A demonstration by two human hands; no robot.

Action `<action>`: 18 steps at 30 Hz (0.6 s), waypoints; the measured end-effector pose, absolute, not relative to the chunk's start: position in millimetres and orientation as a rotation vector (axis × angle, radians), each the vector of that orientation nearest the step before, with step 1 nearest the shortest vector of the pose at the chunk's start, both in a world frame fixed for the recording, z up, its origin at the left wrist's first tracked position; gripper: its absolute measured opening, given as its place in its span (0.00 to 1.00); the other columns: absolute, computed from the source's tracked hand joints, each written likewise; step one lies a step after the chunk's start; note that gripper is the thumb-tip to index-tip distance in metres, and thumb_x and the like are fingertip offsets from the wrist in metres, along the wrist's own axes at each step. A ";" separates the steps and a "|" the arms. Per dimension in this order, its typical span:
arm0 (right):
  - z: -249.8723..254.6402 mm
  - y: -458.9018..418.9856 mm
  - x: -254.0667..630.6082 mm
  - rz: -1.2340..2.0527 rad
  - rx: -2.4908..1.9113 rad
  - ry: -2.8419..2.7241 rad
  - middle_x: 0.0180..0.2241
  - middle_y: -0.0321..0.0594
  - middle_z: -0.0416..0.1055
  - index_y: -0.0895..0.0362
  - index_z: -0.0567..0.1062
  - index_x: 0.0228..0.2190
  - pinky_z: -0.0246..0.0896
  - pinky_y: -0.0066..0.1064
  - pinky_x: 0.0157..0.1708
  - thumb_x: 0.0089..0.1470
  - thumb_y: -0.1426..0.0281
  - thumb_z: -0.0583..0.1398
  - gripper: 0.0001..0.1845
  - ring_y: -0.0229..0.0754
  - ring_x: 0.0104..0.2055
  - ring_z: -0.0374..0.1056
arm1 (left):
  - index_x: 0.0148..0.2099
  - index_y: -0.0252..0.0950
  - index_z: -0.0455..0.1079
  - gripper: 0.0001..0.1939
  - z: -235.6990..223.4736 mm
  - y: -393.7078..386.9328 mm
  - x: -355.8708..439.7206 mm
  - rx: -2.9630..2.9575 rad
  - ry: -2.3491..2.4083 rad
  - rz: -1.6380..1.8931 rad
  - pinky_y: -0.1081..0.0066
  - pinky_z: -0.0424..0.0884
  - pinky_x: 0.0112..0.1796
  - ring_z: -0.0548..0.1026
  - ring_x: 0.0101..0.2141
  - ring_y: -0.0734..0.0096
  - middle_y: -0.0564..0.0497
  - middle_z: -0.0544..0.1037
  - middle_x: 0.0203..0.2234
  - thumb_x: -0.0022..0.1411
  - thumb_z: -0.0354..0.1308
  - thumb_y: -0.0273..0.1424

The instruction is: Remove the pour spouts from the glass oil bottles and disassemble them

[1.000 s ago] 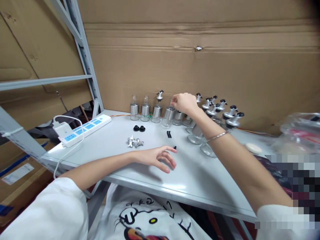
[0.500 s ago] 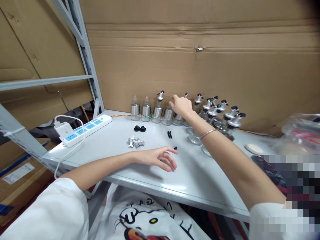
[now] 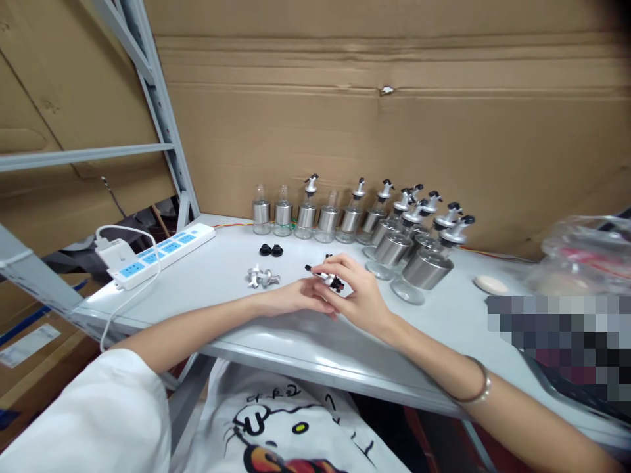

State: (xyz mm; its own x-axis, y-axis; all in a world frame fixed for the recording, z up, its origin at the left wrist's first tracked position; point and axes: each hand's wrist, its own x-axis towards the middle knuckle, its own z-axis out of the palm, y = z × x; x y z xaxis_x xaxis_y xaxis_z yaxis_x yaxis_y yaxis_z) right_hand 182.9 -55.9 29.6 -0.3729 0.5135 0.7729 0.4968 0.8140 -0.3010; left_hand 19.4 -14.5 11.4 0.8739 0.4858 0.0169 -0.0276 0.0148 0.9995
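- Right hand (image 3: 363, 297) now, fingertips closed on what looks like a silver-and-black pourer (image 3: 327, 278), over the desk (image 3: 290, 338).
- Left hand (image 3: 294, 297) right beside it, fingers bent; I can't tell whether that grip is open or closed.
- Over to the left, black stoppers (image 3: 271, 250) and silver spouts (image 3: 263, 278).
- Along the back, steel-banded bottles (image 3: 305, 217), three without tops; white power strip (image 3: 165, 255) far left.

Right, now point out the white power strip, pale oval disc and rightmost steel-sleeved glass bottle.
White power strip (image 3: 170, 247): head view, blue socket panel.
Pale oval disc (image 3: 491, 284): head view, middle of top.
Rightmost steel-sleeved glass bottle (image 3: 428, 267): head view, metal sleeve.
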 end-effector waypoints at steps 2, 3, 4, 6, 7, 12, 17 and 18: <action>27.2 -58.1 184.0 0.072 -0.738 -2.015 0.35 0.42 0.71 0.54 0.74 0.41 0.68 0.32 0.30 0.56 0.69 0.61 0.09 0.41 0.35 0.69 | 0.35 0.31 0.70 0.15 13.5 -13.5 18.8 1.503 0.386 0.383 0.62 0.65 0.48 0.74 0.37 0.67 0.50 0.76 0.30 0.48 0.67 0.35; 26.2 -57.9 185.1 0.082 -0.724 -2.012 0.35 0.42 0.72 0.54 0.74 0.41 0.69 0.33 0.31 0.55 0.67 0.62 0.10 0.42 0.34 0.70 | 0.35 0.31 0.71 0.15 14.4 -13.4 18.3 1.488 0.393 0.372 0.63 0.65 0.48 0.74 0.37 0.68 0.50 0.76 0.30 0.47 0.68 0.35; 25.2 -57.3 186.4 0.080 -0.707 -2.011 0.34 0.42 0.73 0.54 0.74 0.41 0.70 0.35 0.33 0.55 0.65 0.62 0.11 0.42 0.34 0.70 | 0.35 0.32 0.71 0.16 15.0 -13.7 17.9 1.477 0.406 0.365 0.63 0.65 0.47 0.74 0.36 0.69 0.51 0.76 0.30 0.46 0.68 0.35; 23.1 -55.6 188.9 0.040 -0.655 -2.016 0.31 0.40 0.74 0.55 0.74 0.40 0.70 0.39 0.39 0.55 0.62 0.62 0.12 0.43 0.33 0.71 | 0.33 0.32 0.70 0.17 15.0 -14.8 17.1 1.493 0.441 0.357 0.65 0.64 0.45 0.73 0.35 0.71 0.52 0.75 0.29 0.45 0.68 0.36; 22.1 -54.9 190.0 0.003 -0.630 -2.021 0.30 0.40 0.73 0.55 0.74 0.39 0.70 0.40 0.40 0.55 0.61 0.62 0.13 0.43 0.34 0.72 | 0.31 0.32 0.69 0.17 14.3 -15.6 16.9 1.519 0.456 0.362 0.67 0.64 0.43 0.71 0.33 0.72 0.53 0.73 0.27 0.45 0.68 0.37; 19.9 -53.0 192.5 -0.126 -0.572 -2.073 0.26 0.41 0.72 0.57 0.71 0.33 0.66 0.33 0.28 0.54 0.56 0.62 0.16 0.42 0.28 0.70 | 0.22 0.34 0.57 0.24 7.7 -18.3 17.1 1.737 0.462 0.416 0.75 0.54 0.27 0.57 0.23 0.80 0.60 0.58 0.19 0.44 0.67 0.44; 23.0 -54.4 194.6 -0.256 -0.437 -2.193 0.26 0.40 0.72 0.57 0.68 0.34 0.62 0.29 0.26 0.61 0.69 0.55 0.05 0.39 0.26 0.68 | 0.20 0.34 0.57 0.24 8.7 -20.4 16.7 1.803 0.521 0.356 0.74 0.48 0.22 0.52 0.20 0.81 0.60 0.54 0.15 0.45 0.64 0.47; 23.7 -54.4 195.2 -0.299 -0.420 -2.211 0.25 0.40 0.72 0.57 0.68 0.34 0.61 0.29 0.26 0.61 0.71 0.54 0.04 0.38 0.25 0.67 | 0.19 0.34 0.57 0.23 10.0 -21.2 16.4 1.815 0.545 0.355 0.75 0.47 0.22 0.52 0.20 0.81 0.60 0.54 0.14 0.45 0.64 0.45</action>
State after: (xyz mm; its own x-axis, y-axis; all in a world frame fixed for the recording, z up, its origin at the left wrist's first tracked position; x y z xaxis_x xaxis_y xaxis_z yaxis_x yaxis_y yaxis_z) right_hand 195.2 -54.4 23.7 -0.5874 0.1955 0.7853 0.3970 0.9152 0.0692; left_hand 16.4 -21.2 10.0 0.8466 0.5314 -0.0307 0.1863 -0.2418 0.9523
